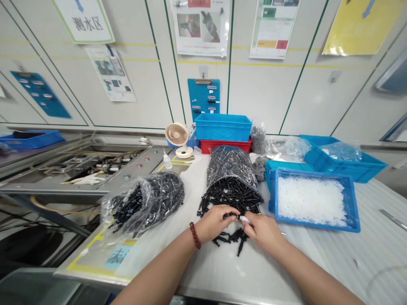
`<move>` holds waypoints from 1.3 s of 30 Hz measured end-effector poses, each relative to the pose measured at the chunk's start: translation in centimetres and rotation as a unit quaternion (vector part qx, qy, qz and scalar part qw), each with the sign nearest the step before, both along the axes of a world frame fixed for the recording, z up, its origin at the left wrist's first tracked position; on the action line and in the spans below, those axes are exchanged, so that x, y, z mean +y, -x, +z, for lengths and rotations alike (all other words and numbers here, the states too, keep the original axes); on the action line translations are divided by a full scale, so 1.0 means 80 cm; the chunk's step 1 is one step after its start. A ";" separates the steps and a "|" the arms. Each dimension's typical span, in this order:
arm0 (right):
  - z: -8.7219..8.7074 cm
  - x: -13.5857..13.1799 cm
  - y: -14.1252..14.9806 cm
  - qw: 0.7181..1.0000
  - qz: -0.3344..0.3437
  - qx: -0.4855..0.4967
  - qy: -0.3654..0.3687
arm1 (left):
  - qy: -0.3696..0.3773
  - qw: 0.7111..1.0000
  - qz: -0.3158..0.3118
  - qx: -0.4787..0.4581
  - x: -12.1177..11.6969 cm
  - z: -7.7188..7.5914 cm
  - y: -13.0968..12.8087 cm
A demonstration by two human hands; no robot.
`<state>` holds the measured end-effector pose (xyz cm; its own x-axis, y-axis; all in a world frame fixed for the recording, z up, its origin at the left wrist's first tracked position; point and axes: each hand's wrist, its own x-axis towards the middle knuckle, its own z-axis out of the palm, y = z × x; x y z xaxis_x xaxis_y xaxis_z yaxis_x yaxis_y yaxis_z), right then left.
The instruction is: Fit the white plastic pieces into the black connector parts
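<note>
My left hand (217, 222), with a beaded bracelet (195, 235) at its wrist, pinches a small black ribbed fitting (230, 215). From the other side my right hand (264, 229) grips a short white cylindrical piece (244, 219), its end meeting the black fitting. Whether the two are joined I cannot tell. A thin metal tip (283, 233) shows beside my right hand. Just behind both hands, a heap of similar black fittings (230, 191) spills from a clear plastic bag (232, 163). Several loose fittings (239, 241) lie under my fingers.
On the right stands a blue tray (318, 225) of small translucent pieces (311, 197). Another bag of black parts (159, 199) lies left. Behind are a blue bin (223, 127) on a red one (225, 146), a fan (177, 135), a squeeze bottle (167, 161) and a turquoise bin (365, 167).
</note>
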<state>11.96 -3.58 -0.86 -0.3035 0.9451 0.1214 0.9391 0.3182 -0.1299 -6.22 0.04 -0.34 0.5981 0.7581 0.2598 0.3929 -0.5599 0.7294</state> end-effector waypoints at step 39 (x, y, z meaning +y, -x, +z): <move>0.001 -0.001 0.001 1.000 -0.004 0.006 0.002 | -0.175 0.977 -0.041 0.112 -0.001 -0.003 0.002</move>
